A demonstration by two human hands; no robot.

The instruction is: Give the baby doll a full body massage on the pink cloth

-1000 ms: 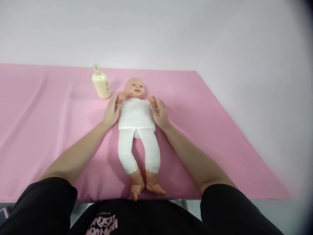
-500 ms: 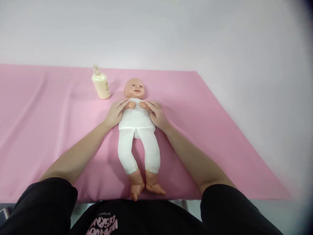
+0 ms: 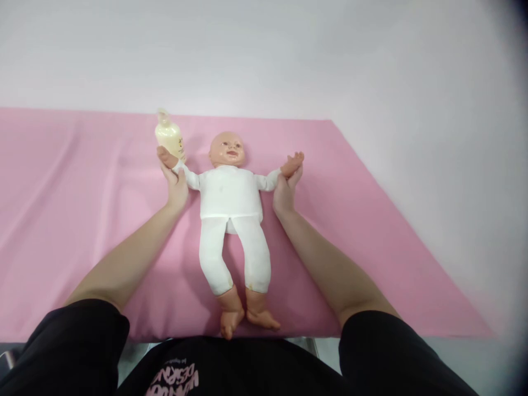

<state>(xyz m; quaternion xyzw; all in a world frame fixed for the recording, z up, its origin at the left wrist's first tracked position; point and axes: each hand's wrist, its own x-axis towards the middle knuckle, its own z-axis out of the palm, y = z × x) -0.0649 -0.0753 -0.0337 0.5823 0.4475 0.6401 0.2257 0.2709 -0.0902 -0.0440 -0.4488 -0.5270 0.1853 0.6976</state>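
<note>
A baby doll (image 3: 231,192) in a white top and trousers lies on its back, head away from me and bare feet near the table's front edge. Its two arms stretch out sideways. My left hand (image 3: 177,187) is closed around the doll's arm on the left, near the wrist, with the thumb on top. On the other side my right hand (image 3: 285,192) grips the doll's other arm close to its wrist. Parts of my fingers are hidden under the doll's arms. The doll's hand on the left overlaps a pale yellow pump bottle (image 3: 168,132) in view.
A pink cloth (image 3: 124,231) covers the table, with soft folds at the left. The pump bottle stands behind my left hand, left of the doll's head. Beyond the cloth is a pale, plain surface (image 3: 264,55).
The doll's arms were folded on its chest; now they are spread out to the sides. My hands have moved apart with them, while the doll's body and the bottle stayed put.
</note>
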